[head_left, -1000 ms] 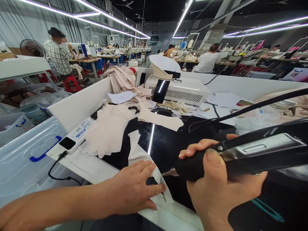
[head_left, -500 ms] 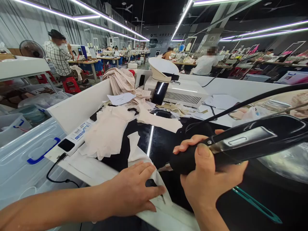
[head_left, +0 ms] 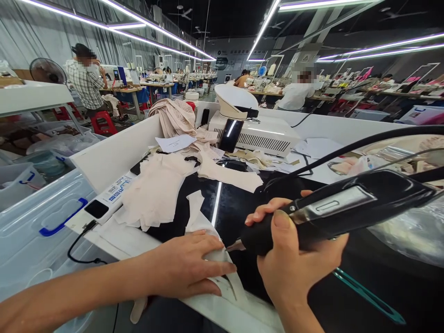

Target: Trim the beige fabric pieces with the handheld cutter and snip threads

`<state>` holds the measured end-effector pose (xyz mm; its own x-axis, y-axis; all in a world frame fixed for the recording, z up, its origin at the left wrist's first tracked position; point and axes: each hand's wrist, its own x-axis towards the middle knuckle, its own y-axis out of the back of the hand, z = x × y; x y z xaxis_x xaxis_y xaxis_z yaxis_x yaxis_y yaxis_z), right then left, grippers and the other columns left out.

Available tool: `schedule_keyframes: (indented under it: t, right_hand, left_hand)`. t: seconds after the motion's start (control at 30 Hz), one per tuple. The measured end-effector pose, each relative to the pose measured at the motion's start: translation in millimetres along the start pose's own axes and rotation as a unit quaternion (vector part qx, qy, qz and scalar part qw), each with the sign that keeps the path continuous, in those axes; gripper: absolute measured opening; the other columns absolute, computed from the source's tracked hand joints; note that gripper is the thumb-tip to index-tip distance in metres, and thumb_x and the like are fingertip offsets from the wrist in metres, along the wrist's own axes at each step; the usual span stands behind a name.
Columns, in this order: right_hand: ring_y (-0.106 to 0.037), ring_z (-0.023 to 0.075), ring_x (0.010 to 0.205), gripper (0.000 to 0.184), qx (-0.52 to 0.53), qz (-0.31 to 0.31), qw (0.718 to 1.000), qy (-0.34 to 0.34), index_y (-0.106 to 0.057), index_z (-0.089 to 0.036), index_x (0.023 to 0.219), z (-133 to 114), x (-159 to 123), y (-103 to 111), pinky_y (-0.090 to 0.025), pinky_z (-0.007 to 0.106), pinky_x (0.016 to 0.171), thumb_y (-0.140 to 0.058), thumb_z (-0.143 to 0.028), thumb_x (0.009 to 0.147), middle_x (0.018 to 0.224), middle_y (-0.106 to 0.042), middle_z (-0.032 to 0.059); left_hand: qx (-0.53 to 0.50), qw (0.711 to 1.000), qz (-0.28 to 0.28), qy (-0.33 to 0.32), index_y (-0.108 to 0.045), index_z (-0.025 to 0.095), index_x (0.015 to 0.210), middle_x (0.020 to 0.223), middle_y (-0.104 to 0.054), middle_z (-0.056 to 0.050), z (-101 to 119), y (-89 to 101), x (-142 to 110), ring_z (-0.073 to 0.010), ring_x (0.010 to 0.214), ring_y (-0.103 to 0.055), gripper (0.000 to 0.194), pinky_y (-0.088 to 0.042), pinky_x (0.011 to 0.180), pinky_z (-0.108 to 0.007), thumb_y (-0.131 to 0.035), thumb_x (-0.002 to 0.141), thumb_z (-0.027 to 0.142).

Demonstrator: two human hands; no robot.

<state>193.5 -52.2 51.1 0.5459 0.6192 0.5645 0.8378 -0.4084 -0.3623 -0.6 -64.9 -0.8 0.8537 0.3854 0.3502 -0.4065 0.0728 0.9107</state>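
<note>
- Pressing flat with fingers spread, the left hand point(head_left: 189, 266) pins a pale fabric strip point(head_left: 222, 277) at the near edge of the black surface point(head_left: 239, 203); its fingertips lie just beside the tool's tip, so a slip could catch them.
- Clamped around the black handheld tool point(head_left: 333, 210), the right hand point(head_left: 294, 263) holds it tilted over the strip; a wobble could spoil the fabric.
- Trailing far right, the black cable point(head_left: 347, 150) could snag on clutter.

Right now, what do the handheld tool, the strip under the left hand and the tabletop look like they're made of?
Handheld tool: glossy black casing, likely plastic, with a brushed metal-looking plate on top; the grip in the right hand looks matte, maybe rubber.
Strip under the left hand: thin pale fabric, limp with soft folds.
Tabletop: black and mirror-glossy, reflecting the ceiling lights; glass or polished acrylic, cannot tell which.
</note>
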Motion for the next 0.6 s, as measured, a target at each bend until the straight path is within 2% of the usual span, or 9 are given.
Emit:
schedule_keyframes:
  t: [0.13,0.27,0.6]
  right_hand:
    - [-0.066,0.0174,0.055,0.051,-0.006,0.006,1.0,-0.01,-0.063,-0.026,0.121,-2.5,-4.4,1.2,-0.06,0.037,0.055,-0.095,-0.034,0.082,0.078,-0.072,-0.0061]
    - [-0.067,0.0181,0.054,0.05,-0.003,0.016,1.0,-0.018,-0.063,-0.026,0.119,-3.9,-5.7,0.4,-0.061,0.038,0.055,-0.092,-0.025,0.08,0.078,-0.074,-0.0062]
    - [-0.065,0.0159,0.049,0.044,0.03,0.015,0.999,-0.007,-0.061,-0.028,0.111,-5.3,5.0,-9.6,-0.06,0.033,0.049,-0.085,-0.019,0.076,0.072,-0.072,-0.0105]
  left_hand:
    - [0.008,1.0,0.012,0.025,-0.068,0.018,0.147,0.144,-0.067,-0.02,1.6,0.7,-3.6,-0.0338,0.136,-0.066,0.049,-0.055,0.12,-0.046,-0.053,0.116,0.053]
    - [0.014,0.999,-0.004,0.029,-0.071,0.017,0.14,0.149,-0.067,-0.021,4.5,0.7,-5.9,-0.0361,0.143,-0.063,0.046,-0.051,0.125,-0.05,-0.055,0.116,0.053]
    - [0.004,0.999,-0.02,0.038,-0.071,0.019,0.144,0.157,-0.062,-0.023,8.9,-2.4,-9.7,-0.0387,0.147,-0.061,0.048,-0.049,0.127,-0.055,-0.057,0.115,0.054]
